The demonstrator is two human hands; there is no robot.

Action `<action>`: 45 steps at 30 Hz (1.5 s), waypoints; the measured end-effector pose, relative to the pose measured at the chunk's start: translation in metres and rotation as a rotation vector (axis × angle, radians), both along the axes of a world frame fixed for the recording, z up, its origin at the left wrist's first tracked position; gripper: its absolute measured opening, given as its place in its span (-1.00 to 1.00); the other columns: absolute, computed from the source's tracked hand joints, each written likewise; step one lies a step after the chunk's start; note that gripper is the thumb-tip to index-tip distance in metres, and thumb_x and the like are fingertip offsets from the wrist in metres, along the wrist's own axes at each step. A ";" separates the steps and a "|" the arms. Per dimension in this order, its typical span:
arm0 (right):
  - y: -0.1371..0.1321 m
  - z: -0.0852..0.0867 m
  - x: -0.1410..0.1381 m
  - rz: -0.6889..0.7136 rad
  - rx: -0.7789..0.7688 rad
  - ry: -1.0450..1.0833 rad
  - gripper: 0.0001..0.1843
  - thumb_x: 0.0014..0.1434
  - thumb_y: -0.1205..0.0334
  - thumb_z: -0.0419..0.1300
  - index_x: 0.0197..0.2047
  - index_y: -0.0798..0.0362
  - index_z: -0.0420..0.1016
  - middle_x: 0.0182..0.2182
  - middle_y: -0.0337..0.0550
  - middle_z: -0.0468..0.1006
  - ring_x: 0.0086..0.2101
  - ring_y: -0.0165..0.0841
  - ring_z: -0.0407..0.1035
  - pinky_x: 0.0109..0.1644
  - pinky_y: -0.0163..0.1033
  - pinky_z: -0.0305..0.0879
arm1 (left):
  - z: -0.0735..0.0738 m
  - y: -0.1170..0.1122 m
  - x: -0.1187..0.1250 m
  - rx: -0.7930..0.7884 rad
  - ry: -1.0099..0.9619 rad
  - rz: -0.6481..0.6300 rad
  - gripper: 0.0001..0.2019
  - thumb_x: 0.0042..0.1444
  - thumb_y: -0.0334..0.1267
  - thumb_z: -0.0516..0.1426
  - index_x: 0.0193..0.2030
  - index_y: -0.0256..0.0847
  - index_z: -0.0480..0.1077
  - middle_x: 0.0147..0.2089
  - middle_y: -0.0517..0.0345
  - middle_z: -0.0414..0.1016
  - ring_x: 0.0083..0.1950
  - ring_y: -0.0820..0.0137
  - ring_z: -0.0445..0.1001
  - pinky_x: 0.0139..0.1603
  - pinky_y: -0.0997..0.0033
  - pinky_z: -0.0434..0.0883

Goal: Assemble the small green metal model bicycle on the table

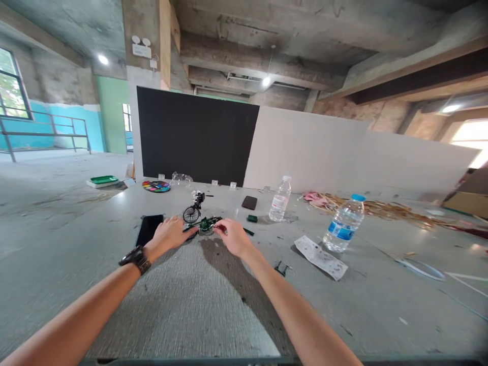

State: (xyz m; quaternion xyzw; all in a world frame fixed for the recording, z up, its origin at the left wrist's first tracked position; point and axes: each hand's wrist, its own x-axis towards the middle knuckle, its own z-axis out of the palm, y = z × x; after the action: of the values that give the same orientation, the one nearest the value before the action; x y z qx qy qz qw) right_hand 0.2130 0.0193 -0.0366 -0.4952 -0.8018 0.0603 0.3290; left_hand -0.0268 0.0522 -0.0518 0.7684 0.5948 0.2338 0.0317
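A small dark green model bicycle (208,223) lies partly assembled on the grey table, between my two hands. From the left, my left hand (170,238) grips its end, the thumb lying along a wheel and a green bar. My right hand (234,238) is closed in a pinch at the model's right side; a tiny shiny bit shows at the fingertips, too small to name. Just behind stands a black model bicycle part (192,209) with a spoked wheel. A loose green strip (248,232) and a small green block (252,218) lie beyond my right hand.
A black phone (148,230) lies by my left hand, a dark flat device (249,203) farther back. Two water bottles (280,201) (345,223), a printed paper sheet (320,258) and small green parts (281,268) lie rightward. Black and white boards (196,134) stand behind.
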 end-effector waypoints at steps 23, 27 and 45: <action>0.008 0.007 0.002 0.023 0.097 0.454 -0.74 0.31 0.18 0.16 -0.06 0.10 0.60 -0.15 0.01 0.66 -0.22 -0.25 0.56 -0.12 -0.18 0.47 | -0.014 -0.005 0.030 -0.033 -0.738 -0.331 -0.46 -0.18 -0.19 0.36 0.00 -0.27 0.43 -0.05 -0.07 0.59 -0.22 0.23 0.54 -0.14 0.24 0.44; 0.004 0.015 0.003 0.032 0.153 0.501 -0.75 0.27 0.13 0.21 -0.08 0.07 0.61 -0.12 0.00 0.67 -0.18 -0.23 0.56 -0.07 -0.17 0.49 | -0.005 -0.014 0.036 0.000 -0.715 -0.326 -0.58 0.02 -0.02 0.28 -0.04 -0.23 0.46 -0.15 0.01 0.61 -0.23 0.27 0.55 -0.18 0.31 0.43; -0.020 0.027 -0.018 0.062 0.281 0.196 -0.77 0.33 0.20 0.15 -0.05 -0.01 0.63 -0.23 -0.09 0.59 -0.22 -0.31 0.50 -0.08 -0.26 0.38 | 0.004 -0.028 0.045 0.084 -0.720 -0.414 -0.75 0.20 -0.07 0.15 -0.18 -0.17 0.55 -0.23 0.11 0.63 -0.24 0.31 0.55 -0.18 0.42 0.41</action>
State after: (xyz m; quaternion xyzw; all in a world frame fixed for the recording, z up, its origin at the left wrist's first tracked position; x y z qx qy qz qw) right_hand 0.1947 -0.0011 -0.0099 -0.4111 -0.7812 0.0058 0.4698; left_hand 0.0184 0.0238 -0.0479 0.7416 0.3685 0.5003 0.2528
